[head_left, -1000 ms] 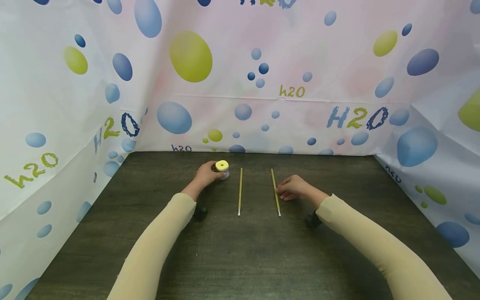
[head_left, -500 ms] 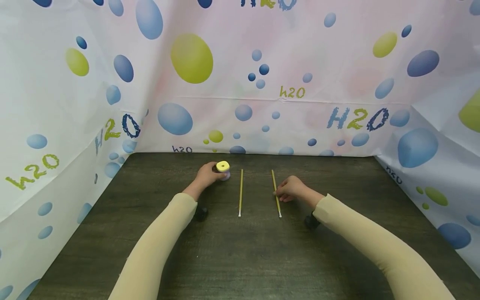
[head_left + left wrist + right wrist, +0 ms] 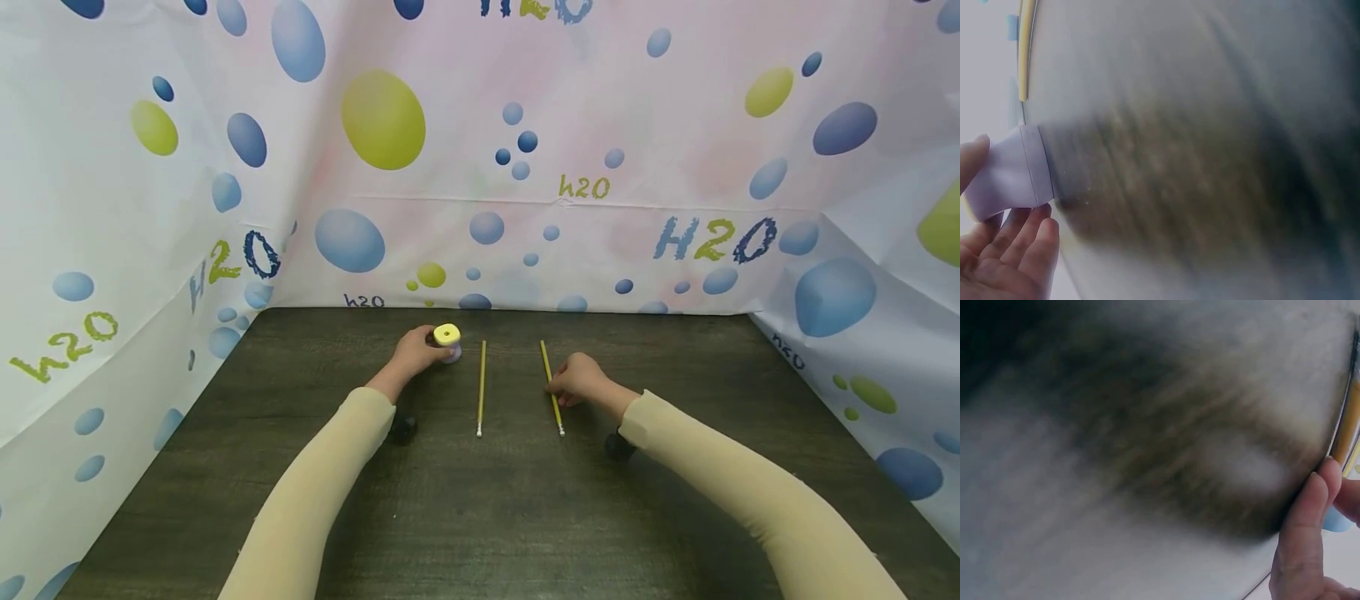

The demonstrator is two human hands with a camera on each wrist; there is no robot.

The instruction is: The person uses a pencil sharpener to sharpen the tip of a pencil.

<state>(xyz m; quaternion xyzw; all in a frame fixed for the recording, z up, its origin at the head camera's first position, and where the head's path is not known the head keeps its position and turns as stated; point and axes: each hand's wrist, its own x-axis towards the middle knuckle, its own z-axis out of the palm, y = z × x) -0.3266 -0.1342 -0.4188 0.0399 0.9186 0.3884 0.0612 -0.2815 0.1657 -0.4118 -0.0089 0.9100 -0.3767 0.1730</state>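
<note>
My left hand [image 3: 417, 352] grips a small pencil sharpener [image 3: 447, 335] with a yellow top, a hole in its middle, and a lilac body. In the left wrist view the thumb is on one side of the lilac sharpener [image 3: 1010, 169] and the fingers [image 3: 1040, 250] are beneath it. At the lower half of the right yellow pencil [image 3: 556, 408], my right hand [image 3: 583, 377] pinches it between thumb and fingers. That pencil [image 3: 1349, 422] shows at the edge of the right wrist view beside the fingertips. A second yellow pencil [image 3: 482, 387] lies between the hands, its white eraser end toward me.
The dark wooden table [image 3: 480, 517] extends under both arms. A white sheet [image 3: 480, 167] printed with blue and green drops rises behind it and along both sides. A black device [image 3: 402, 428] sits under the left wrist, another [image 3: 619, 447] under the right.
My right hand has moved slightly left onto the right pencil, which has turned a little. The left hand with the sharpener has barely moved.
</note>
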